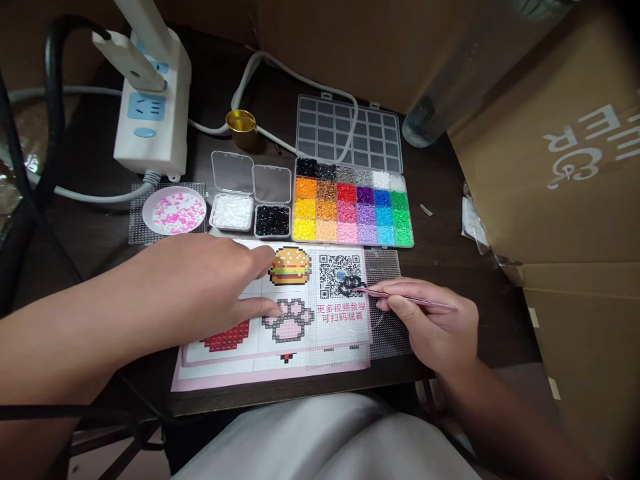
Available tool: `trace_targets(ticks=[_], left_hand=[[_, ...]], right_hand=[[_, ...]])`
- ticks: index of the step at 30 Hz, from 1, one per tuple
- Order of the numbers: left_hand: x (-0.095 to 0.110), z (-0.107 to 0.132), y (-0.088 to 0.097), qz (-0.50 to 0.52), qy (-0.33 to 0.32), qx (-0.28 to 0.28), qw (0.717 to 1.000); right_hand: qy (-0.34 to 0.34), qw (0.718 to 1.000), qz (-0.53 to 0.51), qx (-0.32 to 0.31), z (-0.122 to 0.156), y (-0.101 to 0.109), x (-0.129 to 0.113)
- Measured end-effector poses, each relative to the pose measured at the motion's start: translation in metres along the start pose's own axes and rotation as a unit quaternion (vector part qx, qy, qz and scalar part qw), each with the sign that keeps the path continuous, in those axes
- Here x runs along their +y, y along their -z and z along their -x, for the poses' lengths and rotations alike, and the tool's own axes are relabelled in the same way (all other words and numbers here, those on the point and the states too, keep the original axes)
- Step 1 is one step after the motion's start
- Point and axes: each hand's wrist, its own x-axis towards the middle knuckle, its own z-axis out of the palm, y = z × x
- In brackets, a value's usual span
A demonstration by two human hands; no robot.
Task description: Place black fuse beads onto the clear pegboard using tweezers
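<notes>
Pink tweezers (410, 297) are pinched in my right hand (437, 323). Their tips touch or hover just over a small cluster of black beads (349, 285), which sits above the sheet's QR code on a clear pegboard (387, 333). My left hand (220, 280) reaches across the printed pattern sheet (300, 333), thumb and index finger spread apart near the burger picture (290, 267) and the paw picture (289, 323). Its other fingers are hidden. Whether the left fingertips press on the paper I cannot tell.
Behind the sheet stand an open bead box (353, 203) with many colours, a box of white beads (233, 212), a box of black beads (273, 221) and a dish of pink and white beads (175, 210). A power strip (155, 113), gold cup (242, 127) and cardboard walls (565, 220) surround them.
</notes>
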Motion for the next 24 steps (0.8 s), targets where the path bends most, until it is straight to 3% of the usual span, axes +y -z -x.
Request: trace_targets(ticks=[6, 24], left_hand=[[-0.0008, 0.0014, 0.0011, 0.0, -0.007, -0.019, 1.0], [-0.0014, 0.0004, -0.0009, 0.024, -0.013, 0.011, 1.0]], right_hand=[[-0.005, 1.0, 0.0, -0.012, -0.0012, 0.0003, -0.001], [-0.002, 1.0, 0.012, -0.015, -0.0017, 0.0, -0.0019]])
